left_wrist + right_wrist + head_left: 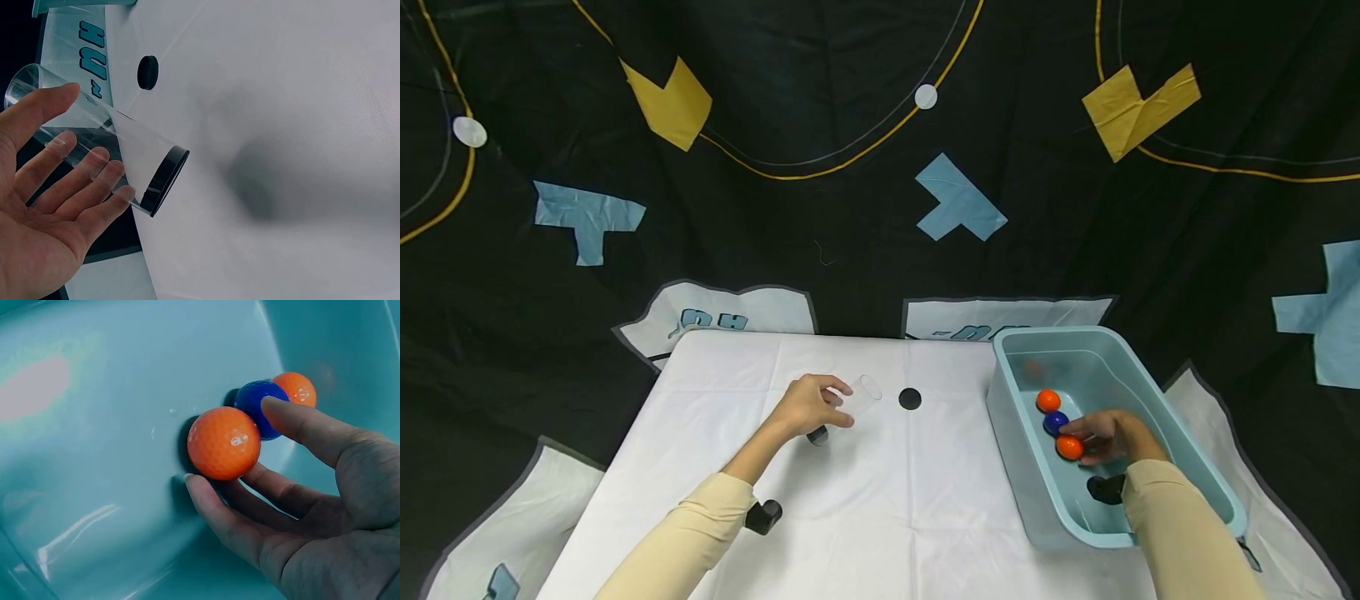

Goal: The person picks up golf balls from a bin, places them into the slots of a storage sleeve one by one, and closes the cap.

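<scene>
from my end, the left hand (811, 404) grips the clear tube (145, 149) by its sides, thumb one way round and fingers the other. i suspect that side hold is meant to leave the mouth free; it tips up toward the far right, with the black base (166, 181) low at the near left. the shadow falls apart from the tube, so i judge it lifted off the table (865, 533). a black disc (910, 398) lies flat just right of the mouth, perhaps set there to be in easy reach.

the right hand (1101, 435) is down in the tub (1022, 467), its fingers loosely bent and spread about the near orange ball (1070, 447), not closed on it. the thumb tip overlaps the blue ball (1056, 422). beyond that sits the far orange ball (1048, 401), so the three make a row on the left of the tub floor, where the walls presumably stop them rolling off.

some of this i can't settle. i can't tell whether the thumb presses the blue ball or only passes before it, nor what the fingertips behind the near orange ball touch. the right sleeve (1187, 533) covers part of the tub's near rim. the tube all but vanishes against the white in the head view, and its mouth is hard to make out from the left wrist.
</scene>
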Demonstrator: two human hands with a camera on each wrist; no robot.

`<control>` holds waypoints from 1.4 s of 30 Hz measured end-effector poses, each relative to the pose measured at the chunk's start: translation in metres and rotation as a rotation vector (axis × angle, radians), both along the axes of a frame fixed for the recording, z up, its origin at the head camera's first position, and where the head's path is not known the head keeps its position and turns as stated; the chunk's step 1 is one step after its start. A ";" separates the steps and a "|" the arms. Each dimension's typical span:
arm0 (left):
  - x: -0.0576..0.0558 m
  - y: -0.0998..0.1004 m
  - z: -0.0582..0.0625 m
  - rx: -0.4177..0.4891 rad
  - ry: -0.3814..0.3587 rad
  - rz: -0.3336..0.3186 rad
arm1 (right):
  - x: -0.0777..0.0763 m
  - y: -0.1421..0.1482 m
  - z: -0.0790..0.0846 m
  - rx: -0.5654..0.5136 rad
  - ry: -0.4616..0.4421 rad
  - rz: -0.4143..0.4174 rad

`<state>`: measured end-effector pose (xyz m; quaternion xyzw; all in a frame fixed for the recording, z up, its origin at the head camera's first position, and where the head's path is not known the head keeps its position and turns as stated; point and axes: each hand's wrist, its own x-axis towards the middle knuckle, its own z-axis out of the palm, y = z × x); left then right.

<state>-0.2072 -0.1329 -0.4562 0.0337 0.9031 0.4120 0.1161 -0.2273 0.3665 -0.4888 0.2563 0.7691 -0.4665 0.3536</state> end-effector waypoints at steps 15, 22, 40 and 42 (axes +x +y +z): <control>0.000 0.004 0.000 -0.012 -0.003 -0.001 | 0.004 0.006 -0.010 0.025 -0.005 -0.039; 0.000 0.005 0.001 -0.007 -0.002 0.006 | 0.006 0.004 -0.005 0.017 -0.006 -0.072; 0.001 0.008 0.001 -0.002 0.003 0.015 | 0.000 0.007 0.018 -0.020 -0.007 0.020; 0.001 0.009 0.001 -0.005 0.000 0.017 | -0.001 0.005 0.024 -0.030 -0.002 0.024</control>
